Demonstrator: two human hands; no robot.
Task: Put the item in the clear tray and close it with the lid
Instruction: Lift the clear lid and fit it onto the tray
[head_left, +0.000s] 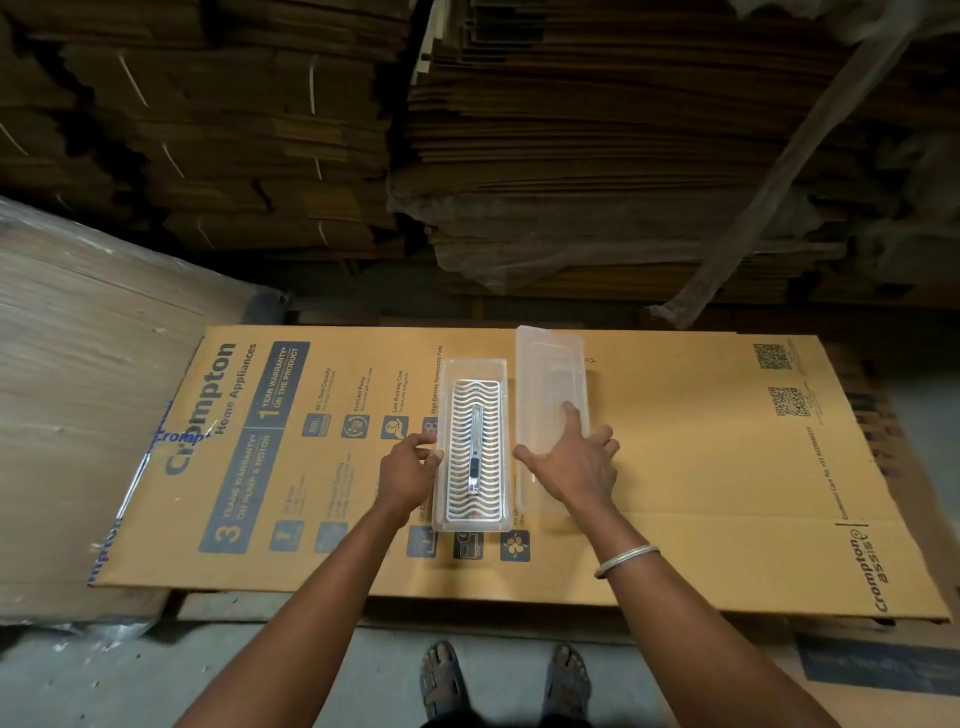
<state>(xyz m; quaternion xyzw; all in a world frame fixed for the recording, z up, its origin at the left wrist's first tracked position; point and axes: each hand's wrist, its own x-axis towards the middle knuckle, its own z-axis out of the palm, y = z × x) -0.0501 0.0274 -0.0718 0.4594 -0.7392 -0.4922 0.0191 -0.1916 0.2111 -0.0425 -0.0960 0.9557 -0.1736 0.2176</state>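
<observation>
Clear plastic makes the tray (471, 366) hard to trace against the printed cardboard sheet (675, 467) that serves as the surface; its near rim and side walls show only as faint edges. Inside it lies a white wavy-slotted grid (457, 447), and on that grid, along the middle, lies the item, a slim metal utility knife (475, 457) with a dark slider.

The left hand (408, 475) is at the tray's left wall, its fingers (426, 441) curled against the rim; whether they pinch it or only touch cannot be told.

The lid (545, 364), also clear, lies just beside the tray on its right, not yet on it. The right hand (574, 460) rests over the lid's near half with fingers spread apart, thumb at the lid's left edge; the part beneath the palm is hidden. A metal bangle (626, 560) circles the right wrist.

Stacked flat cardboard (597, 156) fills the dim background.
</observation>
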